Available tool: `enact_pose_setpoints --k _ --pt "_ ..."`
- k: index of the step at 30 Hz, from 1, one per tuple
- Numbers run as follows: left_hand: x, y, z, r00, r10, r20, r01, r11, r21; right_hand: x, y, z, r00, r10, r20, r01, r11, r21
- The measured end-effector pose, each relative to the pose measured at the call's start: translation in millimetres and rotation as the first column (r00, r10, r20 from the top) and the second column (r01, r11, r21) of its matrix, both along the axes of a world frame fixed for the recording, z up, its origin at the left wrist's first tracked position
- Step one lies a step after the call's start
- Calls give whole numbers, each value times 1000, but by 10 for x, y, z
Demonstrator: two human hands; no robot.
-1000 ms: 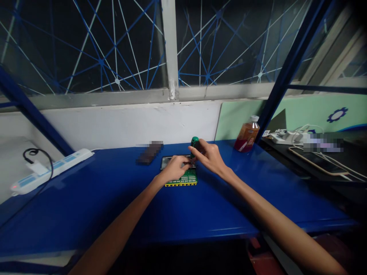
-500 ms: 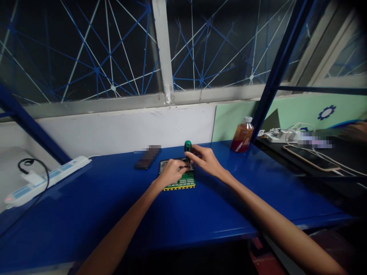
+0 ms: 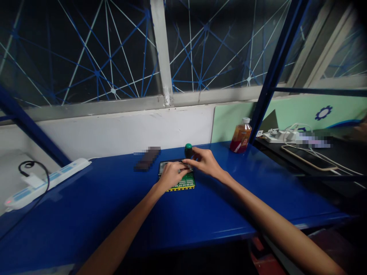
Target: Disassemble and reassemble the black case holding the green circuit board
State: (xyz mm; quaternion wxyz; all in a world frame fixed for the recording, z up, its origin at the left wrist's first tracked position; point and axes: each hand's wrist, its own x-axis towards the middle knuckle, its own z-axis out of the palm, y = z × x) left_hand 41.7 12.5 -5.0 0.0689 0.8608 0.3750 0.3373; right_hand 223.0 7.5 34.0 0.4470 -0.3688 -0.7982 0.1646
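Note:
A green circuit board (image 3: 186, 181) with a yellow toothed front edge lies on the blue table (image 3: 200, 217). Behind it is a dark-framed, greyish part (image 3: 163, 166), partly under my left hand (image 3: 172, 173). That hand rests over the board, its fingertips close together near the screwdriver's tip; anything between them is too small to make out. My right hand (image 3: 204, 160) has its fingers around the lower part of a screwdriver (image 3: 188, 151) with a green-topped dark handle, held upright over the board's back part.
A dark phone-like object (image 3: 149, 158) lies behind left. A power strip (image 3: 48, 183) with a black cable is at the left edge. Back right stands a drink bottle (image 3: 241, 135). On the black table beyond are a phone (image 3: 309, 157), cables and part of a person's hand (image 3: 359, 131).
The fingers of my right hand have shifted lower on the screwdriver, with the thumb down near its shaft. My left hand lies flatter and covers more of the board.

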Motion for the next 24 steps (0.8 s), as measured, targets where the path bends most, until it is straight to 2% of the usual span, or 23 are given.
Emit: enact_pose_setpoints --k 7,16,21,24 --pt "7 -13 -12 998 -60 16 61 995 -80 28 -19 17 996 76 -54 -83 987 -135" --pt "31 -12 -42 999 16 32 -13 997 -82 -1 -43 -19 987 105 -121 -129 968 -214" --pt "40 -20 -27 985 -98 140 115 987 -116 -19 -37 -31 972 138 -191 -183 953 -242" --pt "37 -17 -16 979 -99 179 125 982 -141 -14 -41 -26 968 144 -205 -192 952 -237"
